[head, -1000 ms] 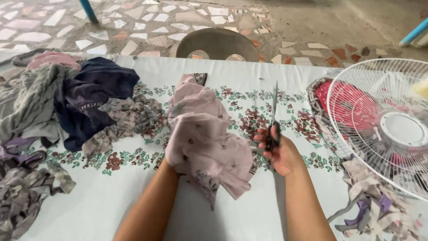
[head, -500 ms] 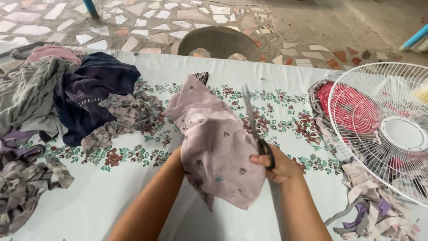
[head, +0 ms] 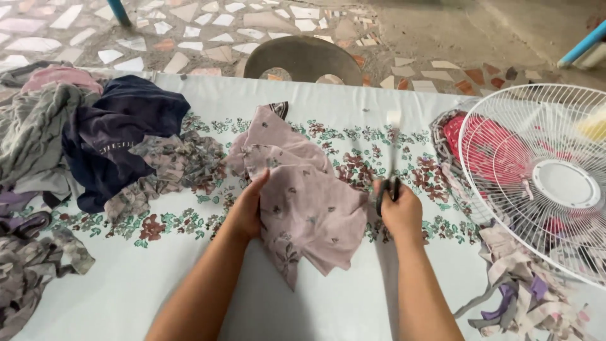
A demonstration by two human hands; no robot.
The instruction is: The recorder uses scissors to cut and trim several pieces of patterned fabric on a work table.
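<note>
at the far left of the tabletop (head: 353, 104) lies a heap of clothes (head: 44, 132), grey and pink pieces running off the left edge, with a dark navy garment (head: 120, 139) slumped against it and a crumpled floral rag (head: 180, 167) just beside that. they look pushed aside so the middle stays free for working.

your left hand (head: 247, 208) is closed on the left edge of the pale pink printed cloth (head: 303, 202), thumb on top and fingers hidden under the fabric, holding it up so it drapes toward you; its far end rests bunched on the tabletop, near the middle.

your right hand (head: 399, 208) is closed around the dark handles of the scissors (head: 390, 180), just right of the cloth. the blades point up and away from you, clear of the fabric; they are blurred, so you cannot tell whether they are open.

at the right a white fan (head: 543, 177) fills the edge, cut off by the frame, with something red (head: 470, 142) behind its grille that is hard to make out. cut strips of cloth (head: 524, 284) pile near it. a chair back (head: 303, 60) shows beyond the tabletop.
</note>
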